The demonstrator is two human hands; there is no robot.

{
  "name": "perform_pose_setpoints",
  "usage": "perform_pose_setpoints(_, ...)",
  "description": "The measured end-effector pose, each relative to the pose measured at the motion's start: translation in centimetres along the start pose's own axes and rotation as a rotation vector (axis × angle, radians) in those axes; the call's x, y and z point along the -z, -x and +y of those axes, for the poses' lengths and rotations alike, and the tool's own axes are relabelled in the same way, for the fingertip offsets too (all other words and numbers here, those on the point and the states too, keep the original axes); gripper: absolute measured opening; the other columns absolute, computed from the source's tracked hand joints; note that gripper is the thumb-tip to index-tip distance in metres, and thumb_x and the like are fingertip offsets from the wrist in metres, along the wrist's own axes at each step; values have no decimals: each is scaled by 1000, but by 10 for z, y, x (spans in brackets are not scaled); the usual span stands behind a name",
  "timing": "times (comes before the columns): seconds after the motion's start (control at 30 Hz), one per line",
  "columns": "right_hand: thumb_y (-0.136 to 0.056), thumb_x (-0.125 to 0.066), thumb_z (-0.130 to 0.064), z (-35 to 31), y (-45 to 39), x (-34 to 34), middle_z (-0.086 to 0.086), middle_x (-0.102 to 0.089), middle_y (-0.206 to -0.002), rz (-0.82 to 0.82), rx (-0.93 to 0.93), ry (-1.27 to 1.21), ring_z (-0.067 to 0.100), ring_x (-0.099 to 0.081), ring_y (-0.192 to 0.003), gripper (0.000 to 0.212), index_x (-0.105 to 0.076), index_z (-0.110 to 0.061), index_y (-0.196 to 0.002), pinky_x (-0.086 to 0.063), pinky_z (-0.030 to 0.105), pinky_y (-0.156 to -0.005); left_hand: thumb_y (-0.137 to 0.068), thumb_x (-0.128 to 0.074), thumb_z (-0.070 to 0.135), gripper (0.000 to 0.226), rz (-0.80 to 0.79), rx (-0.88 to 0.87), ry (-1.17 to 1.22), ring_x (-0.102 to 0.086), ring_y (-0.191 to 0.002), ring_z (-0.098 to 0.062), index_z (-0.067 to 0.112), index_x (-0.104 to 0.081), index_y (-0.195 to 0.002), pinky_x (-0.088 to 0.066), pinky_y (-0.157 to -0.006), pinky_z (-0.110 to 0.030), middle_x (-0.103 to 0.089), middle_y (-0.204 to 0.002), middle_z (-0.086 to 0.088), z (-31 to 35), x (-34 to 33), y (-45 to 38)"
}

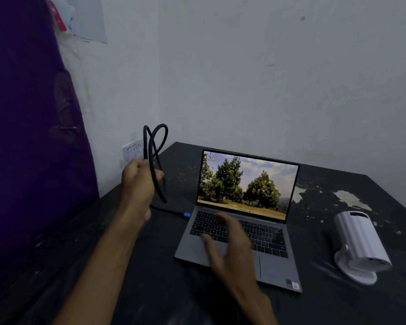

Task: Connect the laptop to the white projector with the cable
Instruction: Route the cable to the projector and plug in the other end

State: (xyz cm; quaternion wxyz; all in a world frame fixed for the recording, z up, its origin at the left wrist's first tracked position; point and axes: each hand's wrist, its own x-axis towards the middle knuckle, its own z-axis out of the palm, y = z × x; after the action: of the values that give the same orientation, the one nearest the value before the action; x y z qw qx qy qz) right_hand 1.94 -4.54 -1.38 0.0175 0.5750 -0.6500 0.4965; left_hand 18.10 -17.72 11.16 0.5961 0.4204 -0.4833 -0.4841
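An open grey laptop (pixel 239 233) sits mid-table, its screen lit with a picture of trees. To its right stands the white projector (pixel 361 242), tilted on a round base. My left hand (pixel 138 181) is raised left of the laptop, closed around loops of a black cable (pixel 156 146). The cable runs down to the table and ends in a blue plug (pixel 187 215) right at the laptop's left edge. I cannot tell whether the plug is inserted. My right hand (pixel 227 245) hovers blurred over the keyboard, fingers spread and holding nothing.
The black table (pixel 150 277) has worn pale patches (pixel 347 198) behind the projector. A purple cloth (pixel 28 137) hangs at the left. White walls meet in a corner behind the table, with a wall socket (pixel 133 152) near my left hand.
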Motion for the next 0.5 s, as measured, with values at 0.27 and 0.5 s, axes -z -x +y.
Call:
perform_pose_setpoints(0.27,-99,-58,-38,-55,-29,-43,-3,-59,-80,-27,113,-25,10,-56,-71,19,-67,-31,-115,-45,32,-63,-108,-39,15,17,-113,99,226,-40,-43,-4,13,-54,-102,-29,-41,-20,-54,-64,0,10,-9,39)
perform_pose_setpoints(0.5,-105,-54,-18,-57,-45,3,-2,-63,-75,168,120,-131,11,-56,-64,19,-69,-13,-95,-43,29,-56,-108,-41,11,20,-184,71,-62,-37,-49,-13,7,-58,-100,-29,-42,-21,-62,-74,-8,5,21,17)
